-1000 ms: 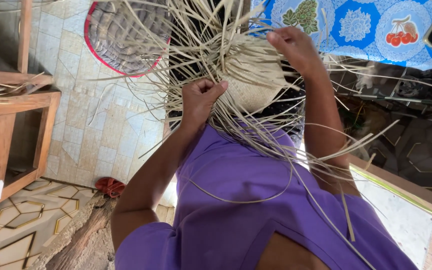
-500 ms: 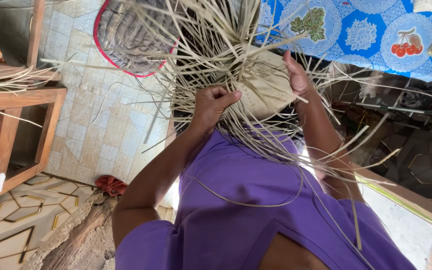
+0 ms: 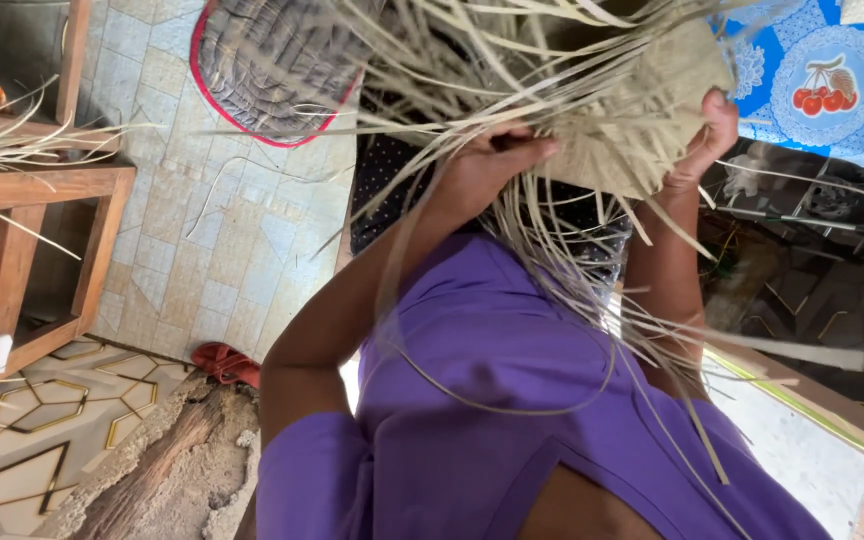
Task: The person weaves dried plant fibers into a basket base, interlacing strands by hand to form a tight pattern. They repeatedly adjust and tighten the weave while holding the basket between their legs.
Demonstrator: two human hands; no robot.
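A partly woven piece of pale straw (image 3: pixel 632 120) is held up in front of my purple shirt (image 3: pixel 512 400), and many loose strands (image 3: pixel 562 290) hang off it across my chest. My left hand (image 3: pixel 492 165) is closed around a bunch of the strands at the lower left of the woven part. My right hand (image 3: pixel 707 140) holds the woven piece at its right edge, with the fingers behind it and the thumb in front. The strands hide part of both hands.
A wooden shelf (image 3: pixel 42 190) with loose straw stands at the left. A round woven mat with a red rim (image 3: pixel 262 70) lies on the tiled floor. A red sandal (image 3: pixel 222 362) is below it. A blue cloth with a fruit pattern (image 3: pixel 812 70) is at the top right.
Both hands and the woven piece have shifted to the right in the view. My right hand has slid from the top of the piece to its right edge. The left hand stays closed on the strands.
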